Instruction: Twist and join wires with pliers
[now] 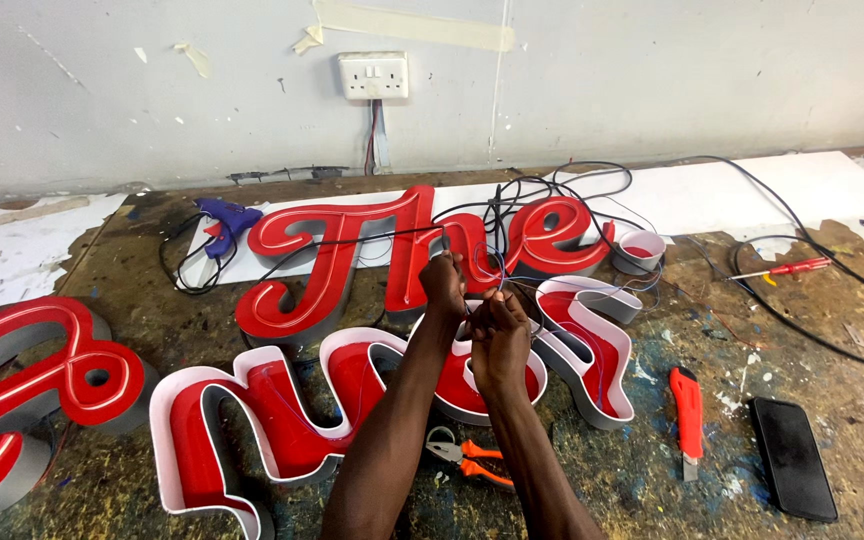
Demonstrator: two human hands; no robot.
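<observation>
The left hand (444,282) and the right hand (497,335) were pinched together on a bundle of thin wires (492,262), held up just above the open-backed red letter shell (382,395) on the workbench (832,330). The wires looked light, limp and easily kinked, best gripped near their bare ends between fingertips; the letter shell seemed stiff but thin-walled, safer lifted by its white rim. Orange-handled pliers (464,452) lay just below the wrists, a red utility knife (687,408) and a dark phone (792,458) farther right, and a blue glue gun (224,216) by the wall.
</observation>
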